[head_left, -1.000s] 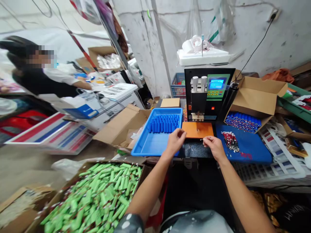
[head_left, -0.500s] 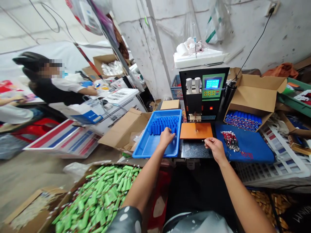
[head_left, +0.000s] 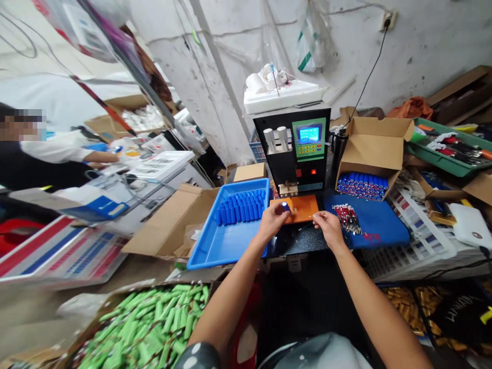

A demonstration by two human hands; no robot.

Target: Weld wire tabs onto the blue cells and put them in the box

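My left hand (head_left: 272,221) is closed on a blue battery cell (head_left: 285,206), its pale end showing above the fingers at the orange plate's (head_left: 304,206) left side. Fingers pinched, my right hand (head_left: 327,225) holds a thin wire lead (head_left: 306,225) by the plate's front right corner. Behind both hands stands the black spot welder (head_left: 279,159) with a lit blue screen. Rows of upright blue battery cells (head_left: 246,206) fill the back of the blue tray (head_left: 226,251) on the left. A bundle of red and black wire leads (head_left: 348,218) lies on the blue mat (head_left: 390,223).
An open cardboard box (head_left: 374,146) of blue cells is at the back right. Green wrapped packs (head_left: 154,328) fill a box at lower left. A cardboard box (head_left: 165,220) adjoins the tray. A co-worker (head_left: 49,159) sits at a far-left table.
My left hand has come out of the tray with a battery cell and moved right to the orange plate. My right hand stays near the plate with the lead. The view has turned right.
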